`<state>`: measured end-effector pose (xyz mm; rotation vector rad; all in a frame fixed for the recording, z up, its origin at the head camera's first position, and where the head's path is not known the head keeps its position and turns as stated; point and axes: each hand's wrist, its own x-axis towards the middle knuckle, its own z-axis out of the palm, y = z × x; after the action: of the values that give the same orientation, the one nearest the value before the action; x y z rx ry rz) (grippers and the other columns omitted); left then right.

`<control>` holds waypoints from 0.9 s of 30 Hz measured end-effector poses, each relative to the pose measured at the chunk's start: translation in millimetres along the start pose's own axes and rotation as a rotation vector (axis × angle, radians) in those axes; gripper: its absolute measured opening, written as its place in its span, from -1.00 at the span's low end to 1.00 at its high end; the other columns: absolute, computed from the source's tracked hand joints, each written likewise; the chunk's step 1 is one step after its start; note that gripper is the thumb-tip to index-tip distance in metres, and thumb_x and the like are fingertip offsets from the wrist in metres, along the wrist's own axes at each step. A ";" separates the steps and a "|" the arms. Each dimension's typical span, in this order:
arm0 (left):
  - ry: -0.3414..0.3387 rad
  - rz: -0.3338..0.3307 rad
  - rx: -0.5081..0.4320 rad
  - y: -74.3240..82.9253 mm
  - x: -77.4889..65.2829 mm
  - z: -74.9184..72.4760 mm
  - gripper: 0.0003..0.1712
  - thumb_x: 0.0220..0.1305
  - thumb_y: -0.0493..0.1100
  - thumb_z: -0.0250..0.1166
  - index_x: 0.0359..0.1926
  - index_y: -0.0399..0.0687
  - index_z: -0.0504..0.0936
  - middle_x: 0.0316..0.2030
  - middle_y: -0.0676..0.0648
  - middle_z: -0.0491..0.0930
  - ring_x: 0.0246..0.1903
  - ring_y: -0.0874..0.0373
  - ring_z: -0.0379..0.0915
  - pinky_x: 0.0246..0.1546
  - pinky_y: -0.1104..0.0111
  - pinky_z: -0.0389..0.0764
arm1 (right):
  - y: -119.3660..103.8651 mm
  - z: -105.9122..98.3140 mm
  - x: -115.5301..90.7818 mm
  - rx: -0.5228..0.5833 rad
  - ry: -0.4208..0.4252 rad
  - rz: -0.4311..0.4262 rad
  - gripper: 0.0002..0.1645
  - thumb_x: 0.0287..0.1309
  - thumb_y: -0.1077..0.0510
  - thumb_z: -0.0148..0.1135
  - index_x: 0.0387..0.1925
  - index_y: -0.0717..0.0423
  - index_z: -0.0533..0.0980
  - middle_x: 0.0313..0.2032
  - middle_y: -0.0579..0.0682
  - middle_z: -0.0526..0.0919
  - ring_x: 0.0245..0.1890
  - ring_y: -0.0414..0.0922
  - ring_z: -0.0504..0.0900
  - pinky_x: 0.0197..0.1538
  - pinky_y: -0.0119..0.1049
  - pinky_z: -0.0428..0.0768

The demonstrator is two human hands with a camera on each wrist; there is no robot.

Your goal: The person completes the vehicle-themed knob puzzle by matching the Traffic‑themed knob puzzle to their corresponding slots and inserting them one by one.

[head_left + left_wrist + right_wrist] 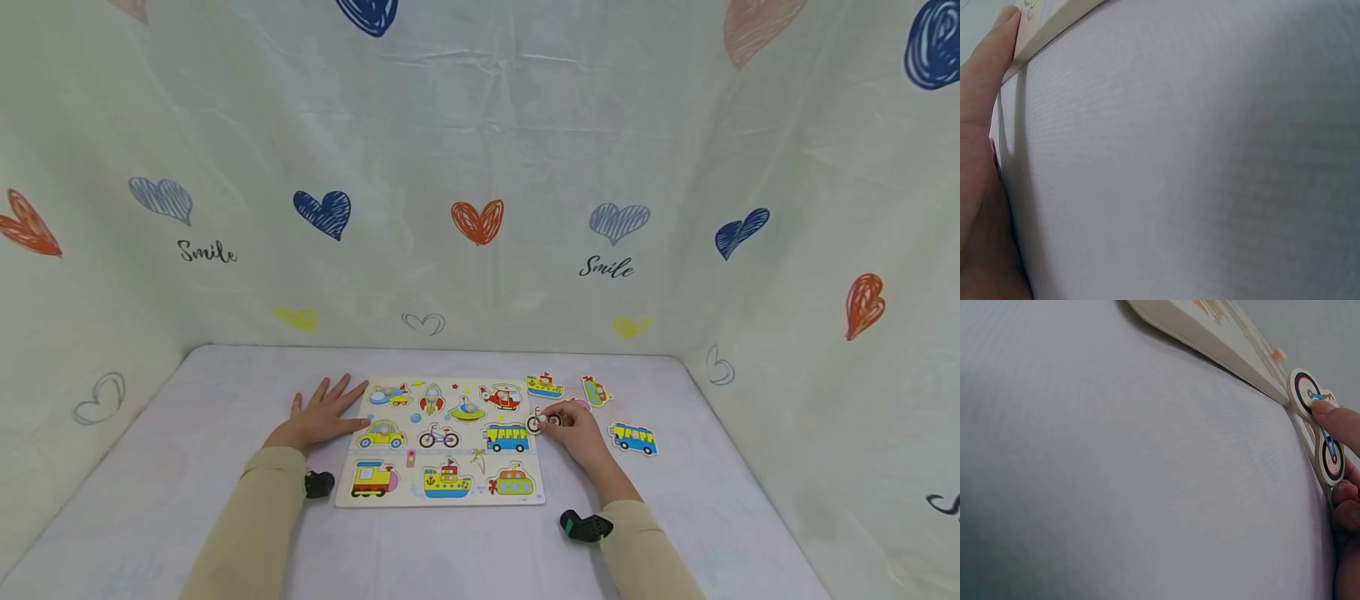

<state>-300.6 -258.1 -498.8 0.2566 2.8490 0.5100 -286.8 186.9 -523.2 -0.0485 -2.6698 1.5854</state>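
Note:
A pale wooden vehicle puzzle board [344, 475] lies flat, printed with a car, bicycle, bus, train and other vehicles. My left hand [321, 418] rests at its left side with fingers spread, the thumb on the board's edge in the left wrist view. In my right hand [577, 433] a bicycle puzzle piece [1333, 456] is pinched between thumb and fingers. The piece is tilted up beside the board's right edge in the right wrist view. Right of the board lie a boat piece [545, 385], a submarine piece [596, 391] and a bus piece [633, 439].
A pink piece [581, 404] is mostly hidden behind the right hand. The table [435, 554] has a white cover. A white curtain [540, 167] with printed hearts encloses its back and sides. Dark wrist devices sit below both hands.

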 end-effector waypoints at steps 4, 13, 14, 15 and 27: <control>0.001 0.003 -0.004 0.1 0.7 0.5 0.04 0.21 0.43 0.13 0.51 -0.01 0.06 0.50 -0.32 -0.20 0.42 -0.40 -0.50 0.20 -0.40 -0.51 | 0.8 -1.4 -1.4 0.000 0.012 -0.035 -0.83 0.06 0.16 0.47 -0.26 0.01 0.68 -0.36 -0.02 0.46 -0.36 -0.07 0.32 -0.36 -0.27 0.26; 0.009 0.000 -0.008 -1.3 0.5 0.9 0.04 0.21 0.42 0.14 0.51 -0.03 0.05 0.50 -0.32 -0.21 0.42 -0.40 -0.50 0.20 -0.40 -0.50 | -1.6 -1.8 1.6 -0.011 -0.022 -0.038 -0.75 0.10 0.23 0.42 -0.15 -0.03 0.74 -0.29 -0.04 0.54 -0.30 -0.06 0.36 -0.29 -0.25 0.30; 0.009 0.002 -0.007 -1.1 0.0 0.6 0.03 0.21 0.41 0.14 0.51 -0.03 0.06 0.50 -0.32 -0.20 0.42 -0.41 -0.50 0.20 -0.40 -0.50 | -2.1 -1.8 2.0 -0.015 -0.025 -0.033 -0.76 0.09 0.22 0.43 -0.16 -0.03 0.74 -0.28 -0.05 0.55 -0.29 -0.06 0.36 -0.28 -0.25 0.31; 0.009 0.005 -0.006 -0.8 -0.7 0.3 0.03 0.22 0.41 0.14 0.51 -0.02 0.06 0.49 -0.32 -0.20 0.42 -0.41 -0.49 0.20 -0.40 -0.49 | -2.8 -1.9 2.2 -0.021 -0.028 -0.025 -0.76 0.08 0.21 0.44 -0.17 -0.04 0.74 -0.27 -0.06 0.56 -0.28 -0.06 0.37 -0.27 -0.24 0.32; 0.007 0.017 -0.022 0.5 -2.4 -1.4 0.04 0.21 0.43 0.13 0.51 -0.03 0.07 0.50 -0.32 -0.20 0.42 -0.41 -0.49 0.20 -0.39 -0.52 | -29.9 7.8 -3.7 0.019 -0.054 0.009 -0.82 0.03 0.16 0.48 -0.25 -0.03 0.74 -0.23 -0.10 0.62 -0.28 -0.06 0.39 -0.35 -0.30 0.37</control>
<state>-298.7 -258.6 -496.8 0.2758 2.8481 0.5462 -283.7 165.6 -500.8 -0.0181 -2.6984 1.6374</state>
